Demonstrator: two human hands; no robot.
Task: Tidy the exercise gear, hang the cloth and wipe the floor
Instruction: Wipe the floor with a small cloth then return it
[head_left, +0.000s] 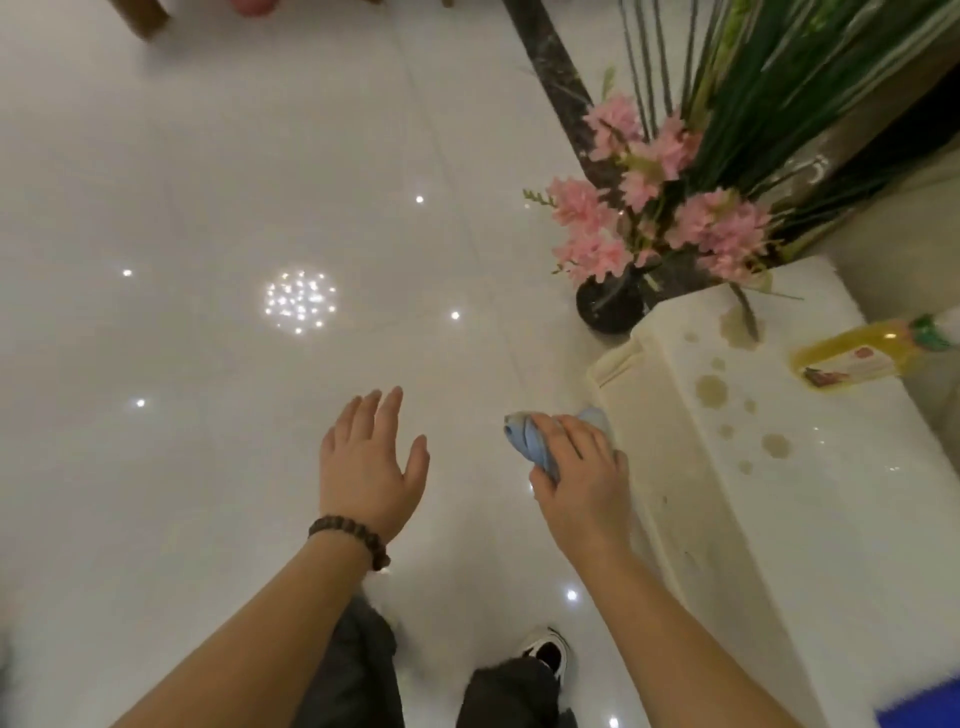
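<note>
Right hand (579, 470) grips blue cloth (524, 441) beside stained white block (810, 493); left hand (366, 462) spread, holding nothing; vase (610, 304) near.

- We look from one head-worn wide-angle camera, facing forward and steeply down onto the glossy floor (234, 208).
- We sit close above both forearms; our trousered legs and a shoe (548, 649) fill the bottom edge.

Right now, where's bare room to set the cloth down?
Free: the glossy white floor ahead and left of the left hand. Crowded: the white ledge, with yellowish spots and a tipped yellow bottle, and the black flower vase beside it.
</note>
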